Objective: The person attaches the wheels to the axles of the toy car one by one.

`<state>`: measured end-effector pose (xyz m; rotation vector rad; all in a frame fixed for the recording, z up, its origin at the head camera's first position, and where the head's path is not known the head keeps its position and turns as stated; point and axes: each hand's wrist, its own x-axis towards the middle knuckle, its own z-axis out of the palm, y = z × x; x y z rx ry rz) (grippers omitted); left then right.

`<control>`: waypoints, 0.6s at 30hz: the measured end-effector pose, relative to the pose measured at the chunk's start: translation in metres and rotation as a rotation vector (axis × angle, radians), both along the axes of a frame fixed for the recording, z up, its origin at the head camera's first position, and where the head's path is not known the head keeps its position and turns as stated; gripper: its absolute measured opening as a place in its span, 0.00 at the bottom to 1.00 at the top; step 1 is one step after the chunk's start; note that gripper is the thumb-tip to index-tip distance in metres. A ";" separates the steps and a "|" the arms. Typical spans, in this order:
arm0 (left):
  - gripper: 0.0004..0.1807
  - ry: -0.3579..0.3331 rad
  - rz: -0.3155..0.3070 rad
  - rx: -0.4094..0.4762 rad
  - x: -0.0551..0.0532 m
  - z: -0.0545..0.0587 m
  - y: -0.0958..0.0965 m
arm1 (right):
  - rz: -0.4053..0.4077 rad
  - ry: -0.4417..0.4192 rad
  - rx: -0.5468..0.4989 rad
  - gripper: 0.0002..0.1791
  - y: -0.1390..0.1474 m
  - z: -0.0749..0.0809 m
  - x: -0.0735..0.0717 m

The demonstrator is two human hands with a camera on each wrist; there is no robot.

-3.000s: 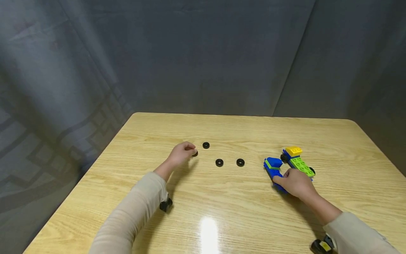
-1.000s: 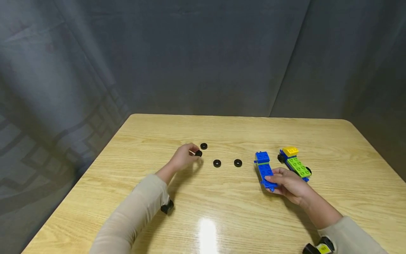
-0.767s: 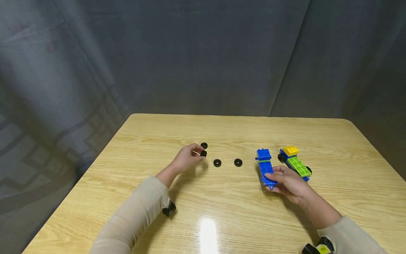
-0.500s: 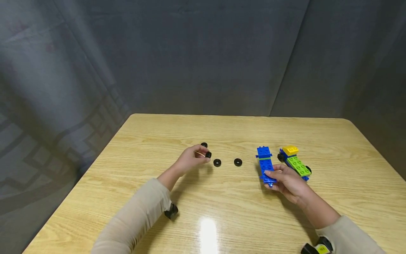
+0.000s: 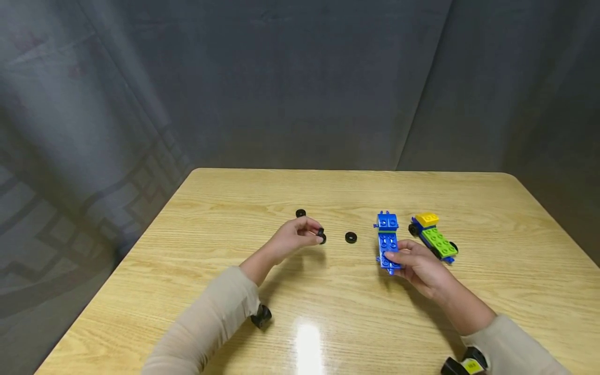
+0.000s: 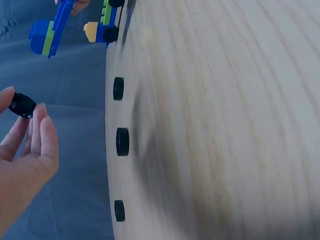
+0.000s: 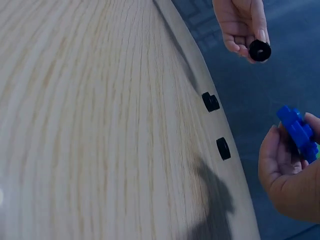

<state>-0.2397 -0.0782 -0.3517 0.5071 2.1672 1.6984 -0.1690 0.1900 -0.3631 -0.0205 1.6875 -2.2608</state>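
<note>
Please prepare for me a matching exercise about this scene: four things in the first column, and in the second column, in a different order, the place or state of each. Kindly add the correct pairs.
1. Left hand
2. Right hand
3. Toy car with the yellow block
4. Curtain

A. stands on the table
B. holds the blue toy car
C. hangs behind the table
D. pinches a black wheel

Pairs: 1-D, 2-B, 3-A, 4-C

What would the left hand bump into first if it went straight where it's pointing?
Probably the blue toy car, held up by the right hand. The left hand looks high enough to pass over the black wheel lying between, though depth is hard to judge.
</note>
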 end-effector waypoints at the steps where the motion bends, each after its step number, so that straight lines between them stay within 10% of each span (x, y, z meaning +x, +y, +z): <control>1: 0.16 -0.012 -0.010 0.017 0.000 0.000 0.001 | 0.003 0.005 -0.002 0.12 -0.001 0.000 0.000; 18: 0.17 -0.068 -0.113 0.116 0.011 -0.008 0.018 | 0.099 0.095 -0.083 0.14 -0.009 -0.002 0.001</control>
